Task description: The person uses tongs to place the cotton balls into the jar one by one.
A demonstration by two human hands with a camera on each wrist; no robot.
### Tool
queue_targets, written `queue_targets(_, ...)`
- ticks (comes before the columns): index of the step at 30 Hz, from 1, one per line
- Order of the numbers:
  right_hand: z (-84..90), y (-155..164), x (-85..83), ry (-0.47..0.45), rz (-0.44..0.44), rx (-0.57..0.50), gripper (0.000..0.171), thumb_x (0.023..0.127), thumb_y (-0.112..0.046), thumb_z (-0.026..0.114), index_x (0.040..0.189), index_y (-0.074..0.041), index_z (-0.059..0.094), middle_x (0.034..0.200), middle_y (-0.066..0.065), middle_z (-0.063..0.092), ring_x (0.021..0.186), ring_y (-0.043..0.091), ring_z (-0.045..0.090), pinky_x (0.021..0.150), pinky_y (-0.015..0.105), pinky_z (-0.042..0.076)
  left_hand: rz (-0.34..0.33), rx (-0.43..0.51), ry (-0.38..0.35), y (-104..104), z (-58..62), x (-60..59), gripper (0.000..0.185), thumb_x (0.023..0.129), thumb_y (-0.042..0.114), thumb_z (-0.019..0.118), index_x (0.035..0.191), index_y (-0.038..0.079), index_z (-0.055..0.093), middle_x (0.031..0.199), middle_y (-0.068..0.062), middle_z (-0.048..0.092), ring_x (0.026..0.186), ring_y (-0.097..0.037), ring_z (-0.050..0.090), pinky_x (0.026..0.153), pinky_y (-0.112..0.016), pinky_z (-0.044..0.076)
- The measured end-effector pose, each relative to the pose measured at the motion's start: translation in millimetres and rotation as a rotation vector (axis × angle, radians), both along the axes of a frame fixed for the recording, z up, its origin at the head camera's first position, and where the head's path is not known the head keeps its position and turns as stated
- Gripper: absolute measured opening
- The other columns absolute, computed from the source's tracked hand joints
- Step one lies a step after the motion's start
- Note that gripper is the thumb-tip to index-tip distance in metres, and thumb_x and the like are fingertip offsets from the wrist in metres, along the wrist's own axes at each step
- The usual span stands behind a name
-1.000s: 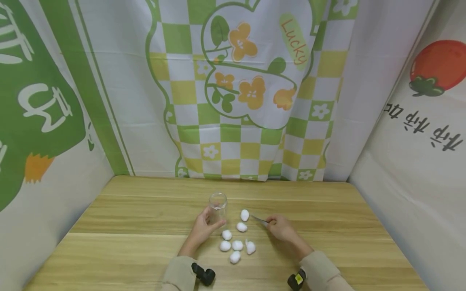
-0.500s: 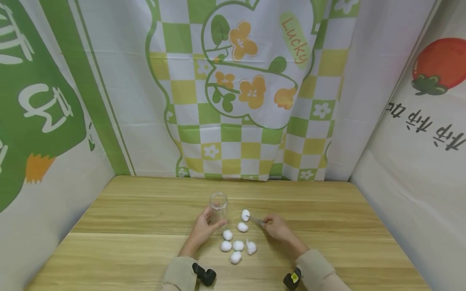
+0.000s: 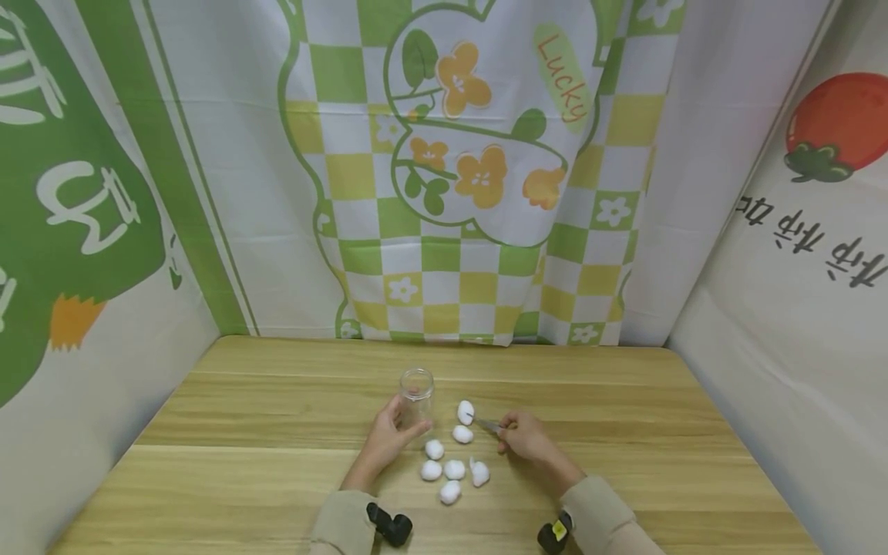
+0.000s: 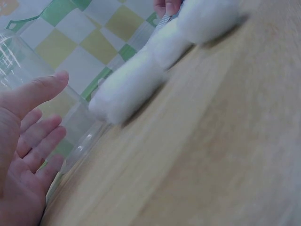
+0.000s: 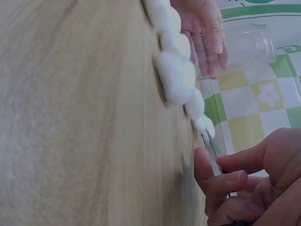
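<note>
My left hand [image 3: 388,435] holds an upright clear glass jar [image 3: 417,385], thumb on the near side and fingers round its left side. The right hand [image 3: 526,437] pinches metal tweezers [image 3: 491,425] between thumb and fingers, pointing left. Their tips are right at the farthest white cotton ball [image 3: 465,411]. In the right wrist view the two arms of the tweezers [image 5: 214,155] reach that ball [image 5: 205,125]. Another cotton ball [image 3: 462,434] lies just nearer. In the left wrist view, a cotton ball [image 4: 127,87] sits close to the jar's base.
Several more cotton balls lie in a loose group toward the front, among them a ragged one [image 3: 479,472] with a raised wisp. The wooden table [image 3: 277,416] ends at a checked green and yellow curtain [image 3: 444,293]. Printed cloth hangs on both sides.
My right hand has moved left, bringing the tweezer tips from beside the farthest cotton ball onto it. That ball has shifted slightly. The left hand and jar have stayed in place.
</note>
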State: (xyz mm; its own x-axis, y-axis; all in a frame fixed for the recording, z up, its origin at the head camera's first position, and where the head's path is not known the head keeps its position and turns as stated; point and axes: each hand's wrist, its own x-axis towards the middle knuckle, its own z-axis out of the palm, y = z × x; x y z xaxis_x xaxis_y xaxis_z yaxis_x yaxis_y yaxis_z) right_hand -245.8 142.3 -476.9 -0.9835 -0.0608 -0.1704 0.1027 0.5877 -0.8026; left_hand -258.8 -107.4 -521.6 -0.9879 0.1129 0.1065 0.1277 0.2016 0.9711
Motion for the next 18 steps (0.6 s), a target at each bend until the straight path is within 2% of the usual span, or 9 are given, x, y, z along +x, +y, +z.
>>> queue_targets(6, -0.4, 1.1, -0.8, 0.043, -0.030, -0.040, 0.008, 0.088, 0.003, 0.055, 0.092, 0.005, 0.061, 0.060, 0.008, 0.061, 0.052, 0.008, 0.046, 0.048, 0.015, 0.032, 0.015, -0.017, 0.012, 0.4, -0.3, 0.0, 0.061, 0.084, 0.017, 0.075, 0.136, 0.003, 0.047, 0.146, -0.024, 0.046, 0.139, -0.042, 0.041, 0.118, -0.055, 0.033)
queue_targets(11, 7.0, 3.9, 0.8, 0.041, -0.024, -0.028, 0.011, 0.090, -0.001, 0.054, 0.097, 0.002, 0.062, 0.061, 0.006, 0.059, 0.051, 0.008, 0.042, 0.046, 0.016, 0.031, 0.018, -0.013, 0.009, -0.2, -0.6, 0.9, 0.060, 0.083, 0.017, 0.075, 0.135, 0.004, 0.048, 0.145, -0.023, 0.048, 0.138, -0.041, 0.041, 0.117, -0.055, 0.034)
queue_targets(15, 17.7, 6.5, 2.6, 0.106, 0.005, -0.018, 0.012, 0.091, -0.001, 0.053, 0.096, 0.004, 0.063, 0.061, 0.009, 0.059, 0.050, 0.009, 0.040, 0.046, 0.017, 0.030, 0.007, -0.013, 0.020, -0.6, -1.2, 0.7, 0.061, 0.083, 0.017, 0.076, 0.135, 0.003, 0.048, 0.146, -0.024, 0.046, 0.139, -0.044, 0.039, 0.117, -0.058, 0.032)
queue_targets(18, 24.7, 8.0, 3.6, 0.152, 0.022, -0.032, 0.014, 0.091, 0.000, 0.053, 0.097, 0.006, 0.064, 0.066, 0.016, 0.062, 0.054, 0.010, 0.045, 0.047, 0.016, 0.032, 0.002, -0.010, 0.030, -0.6, -1.0, 0.3, 0.062, 0.083, 0.018, 0.076, 0.136, 0.003, 0.047, 0.146, -0.025, 0.045, 0.138, -0.045, 0.039, 0.117, -0.059, 0.032)
